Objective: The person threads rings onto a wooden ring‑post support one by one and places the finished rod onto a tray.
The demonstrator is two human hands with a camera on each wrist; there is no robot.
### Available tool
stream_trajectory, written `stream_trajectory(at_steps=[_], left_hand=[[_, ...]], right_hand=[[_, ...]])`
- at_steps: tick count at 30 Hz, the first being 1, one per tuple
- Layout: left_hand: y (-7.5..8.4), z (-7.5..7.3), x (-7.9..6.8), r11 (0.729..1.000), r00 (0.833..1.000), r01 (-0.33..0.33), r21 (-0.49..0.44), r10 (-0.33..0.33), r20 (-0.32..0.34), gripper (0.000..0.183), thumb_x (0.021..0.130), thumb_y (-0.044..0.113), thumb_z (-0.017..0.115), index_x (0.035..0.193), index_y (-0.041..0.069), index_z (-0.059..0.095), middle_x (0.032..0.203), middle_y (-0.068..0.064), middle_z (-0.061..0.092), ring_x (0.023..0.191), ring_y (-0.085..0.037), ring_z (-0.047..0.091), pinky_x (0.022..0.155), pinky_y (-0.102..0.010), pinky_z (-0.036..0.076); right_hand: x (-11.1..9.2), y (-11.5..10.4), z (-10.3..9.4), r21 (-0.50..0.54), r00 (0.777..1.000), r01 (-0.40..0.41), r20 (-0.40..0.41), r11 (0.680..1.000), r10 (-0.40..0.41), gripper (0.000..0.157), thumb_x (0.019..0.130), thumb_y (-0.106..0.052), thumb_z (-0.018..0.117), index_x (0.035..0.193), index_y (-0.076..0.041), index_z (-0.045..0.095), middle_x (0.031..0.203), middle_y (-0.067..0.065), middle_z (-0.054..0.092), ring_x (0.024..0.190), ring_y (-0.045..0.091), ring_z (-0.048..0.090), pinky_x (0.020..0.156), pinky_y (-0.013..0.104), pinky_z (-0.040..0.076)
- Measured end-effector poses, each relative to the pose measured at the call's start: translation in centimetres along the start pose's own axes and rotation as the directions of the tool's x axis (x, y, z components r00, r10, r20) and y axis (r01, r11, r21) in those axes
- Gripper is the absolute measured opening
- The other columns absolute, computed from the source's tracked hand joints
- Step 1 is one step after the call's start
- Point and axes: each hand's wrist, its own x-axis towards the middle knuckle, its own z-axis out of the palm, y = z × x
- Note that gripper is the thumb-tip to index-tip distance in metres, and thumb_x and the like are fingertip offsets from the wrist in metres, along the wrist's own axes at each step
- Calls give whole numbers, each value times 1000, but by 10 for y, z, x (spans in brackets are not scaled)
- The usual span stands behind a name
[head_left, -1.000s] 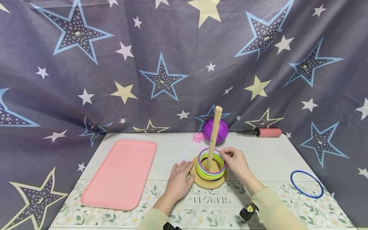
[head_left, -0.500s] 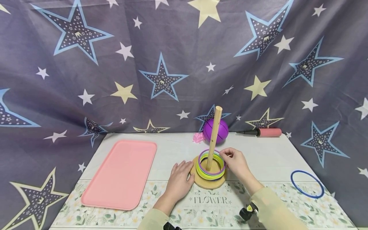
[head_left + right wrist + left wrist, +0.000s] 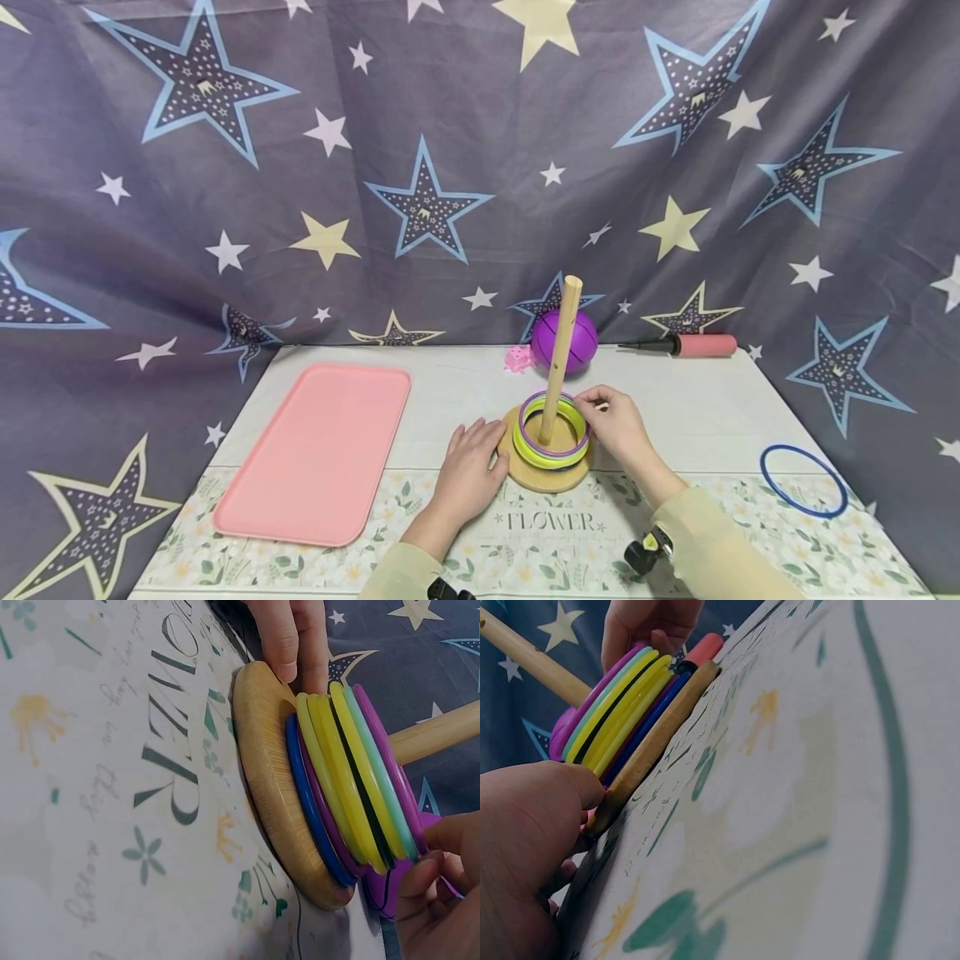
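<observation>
A round wooden base carries an upright wooden peg. Around the peg lies a stack of rings, among them a purple ring on top, a teal ring, several yellow rings and a blue ring low down. My right hand pinches the right side of the purple ring between thumb and fingers. The left hand rests against the left edge of the base, fingers extended, with its thumb touching the wood. Part of that hand's underside is hidden.
A separate blue ring lies at the right of the table. On the left is a pink tray. Behind the peg sit a purple ball and a small pink object. A pink-handled pump lies at the back right.
The purple ring has settled slightly lower onto the stack, its far edge coming down, with my right hand still pinching it. My left hand stays at the base.
</observation>
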Motion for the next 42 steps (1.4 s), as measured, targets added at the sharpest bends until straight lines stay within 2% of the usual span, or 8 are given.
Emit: stream_trajectory(at_steps=[15, 28, 33, 42], left_hand=[[1, 1, -1, 1000, 1000, -3, -9, 3, 1, 51, 109, 21, 64, 157, 3, 60, 159, -15, 60, 156, -39, 45, 134, -63, 20], [1, -2, 0, 1000, 1000, -9, -5, 9, -4, 51, 109, 21, 65, 156, 2, 60, 158, -16, 61, 156, -39, 46, 133, -64, 21], [-1, -1, 0, 1000, 1000, -11, -2, 11, -10, 51, 109, 21, 65, 156, 2, 60, 158, -16, 61, 156, -39, 46, 133, -64, 21], [1, -1, -2, 1000, 1000, -20, -6, 20, -13, 51, 108, 19, 65, 155, 0, 60, 158, -16, 62, 155, -40, 46, 132, -65, 23]], right_hand=[[-1, 4, 0, -31, 1000, 15, 21, 999, -15, 13, 106, -12, 72, 108, -1, 78, 100, 12, 69, 57, 12, 58, 46, 24, 49], [-2, 2, -1, 17, 1000, -3, 19, 1000, 2, 19, 107, -19, 74, 113, -2, 79, 100, 11, 69, 59, 12, 57, 48, 24, 50], [-2, 3, -8, 3, 1000, -10, 8, 1000, 10, 22, 108, -21, 73, 117, -1, 78, 102, 11, 71, 64, 12, 59, 52, 28, 57], [-6, 7, -33, 1, 1000, -2, -13, 1000, 2, 26, 109, -21, 73, 121, 1, 77, 103, 12, 72, 60, 12, 57, 50, 25, 52]])
